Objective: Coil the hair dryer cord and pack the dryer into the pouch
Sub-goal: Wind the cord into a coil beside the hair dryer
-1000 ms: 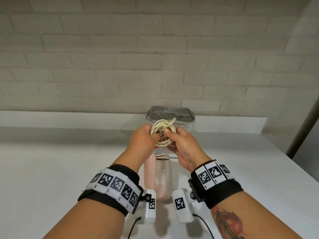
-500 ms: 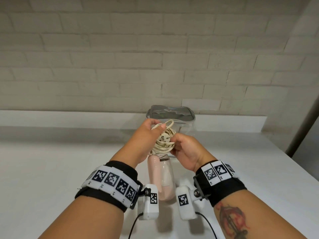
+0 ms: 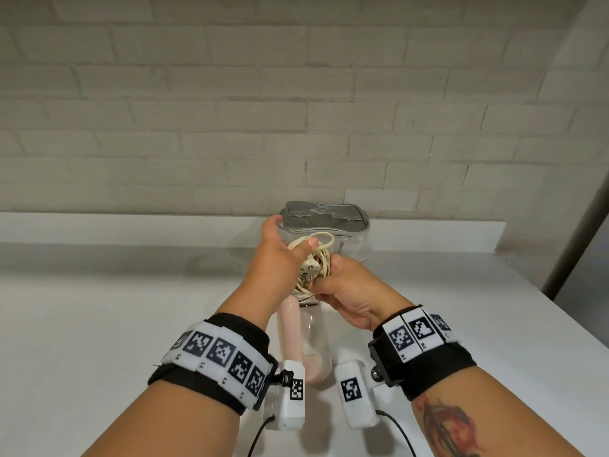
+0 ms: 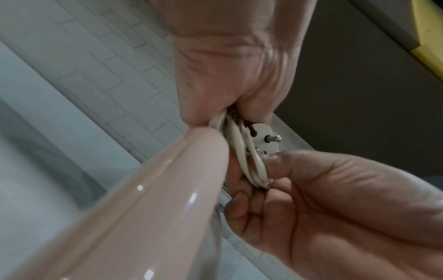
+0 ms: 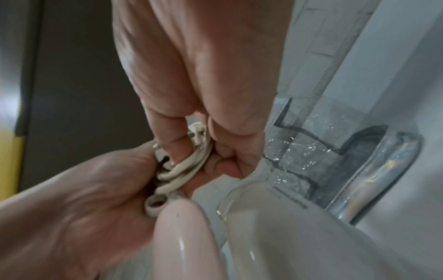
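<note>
Both hands hold the cream cord coil (image 3: 318, 255) just above the table. My left hand (image 3: 296, 255) grips its upper left, thumb over the loops. The right hand (image 3: 324, 282) pinches the lower loops beside the plug (image 3: 309, 271), whose pins point toward me. The pink hair dryer (image 3: 290, 334) lies on the table under my wrists, its cord end at the coil. In the left wrist view, the cord (image 4: 249, 163) and plug (image 4: 262, 135) sit between both hands. The clear pouch (image 3: 349, 239) with its grey top stands right behind the coil, also in the right wrist view (image 5: 318, 151).
The white table (image 3: 115, 324) runs left and right of the hands. A low white ledge (image 3: 131, 225) and a brick wall (image 3: 296, 110) close off the back directly behind the pouch. The table's right edge (image 3: 560, 338) slants in near my right arm.
The coil has turned so the plug's pins now face me. My left hand has shifted up over the top of the loops, and the right hand has dropped to their lower end.
</note>
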